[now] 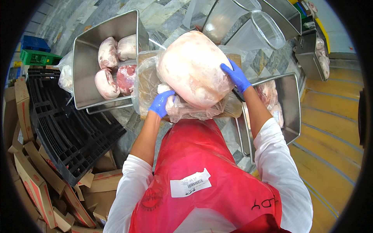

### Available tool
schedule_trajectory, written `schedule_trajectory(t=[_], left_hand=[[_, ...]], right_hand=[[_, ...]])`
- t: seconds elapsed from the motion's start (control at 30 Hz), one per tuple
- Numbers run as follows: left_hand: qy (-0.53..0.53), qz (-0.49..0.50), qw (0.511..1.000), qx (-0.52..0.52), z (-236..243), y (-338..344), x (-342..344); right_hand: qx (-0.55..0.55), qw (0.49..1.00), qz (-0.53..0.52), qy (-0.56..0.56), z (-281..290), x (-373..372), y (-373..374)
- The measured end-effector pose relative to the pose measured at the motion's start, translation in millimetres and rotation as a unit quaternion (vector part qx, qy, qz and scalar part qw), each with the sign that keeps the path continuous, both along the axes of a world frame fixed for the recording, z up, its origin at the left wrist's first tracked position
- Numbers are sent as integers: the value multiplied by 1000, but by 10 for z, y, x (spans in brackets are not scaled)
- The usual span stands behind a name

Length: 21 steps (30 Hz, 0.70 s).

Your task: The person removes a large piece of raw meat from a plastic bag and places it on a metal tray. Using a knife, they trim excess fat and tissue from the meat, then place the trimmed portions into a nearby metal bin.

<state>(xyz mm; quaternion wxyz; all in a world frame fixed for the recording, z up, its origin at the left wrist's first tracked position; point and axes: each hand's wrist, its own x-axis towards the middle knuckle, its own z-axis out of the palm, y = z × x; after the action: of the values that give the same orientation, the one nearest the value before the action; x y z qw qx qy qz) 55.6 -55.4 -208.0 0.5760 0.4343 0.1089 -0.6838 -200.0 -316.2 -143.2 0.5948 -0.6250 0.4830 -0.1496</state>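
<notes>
I hold a large pale pink cut of raw meat (192,68) in front of my chest, over a brown cardboard box (149,83) lined with clear plastic film (186,112). My left hand (161,103), in a blue glove, grips the meat's lower left end. My right hand (236,75), also blue-gloved, presses on its right side. A red plastic apron (202,155) with a white barcode label covers my front.
A steel bin (83,68) at the left holds several meat cuts. Another steel bin (291,112) with meat stands at the right. A black plastic pallet (66,124) and flattened cartons (35,182) lie lower left. Clear plastic tubs (256,33) stand behind; yellow floor at right.
</notes>
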Motion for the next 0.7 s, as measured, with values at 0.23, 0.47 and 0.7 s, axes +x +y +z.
schedule_trajectory(t=[0.23, 0.47, 0.7], left_hand=[[-130, -2, 991, 16, 162, 103, -216], [-127, 77, 989, -25, 546, 167, -335], [-184, 71, 979, 52, 1266, 773, -14]], right_hand=[[216, 965, -101, -113, 28, 23, -46], [126, 980, -107, -110, -189, 2, 4], [183, 972, -126, -74, 209, 227, 1056]])
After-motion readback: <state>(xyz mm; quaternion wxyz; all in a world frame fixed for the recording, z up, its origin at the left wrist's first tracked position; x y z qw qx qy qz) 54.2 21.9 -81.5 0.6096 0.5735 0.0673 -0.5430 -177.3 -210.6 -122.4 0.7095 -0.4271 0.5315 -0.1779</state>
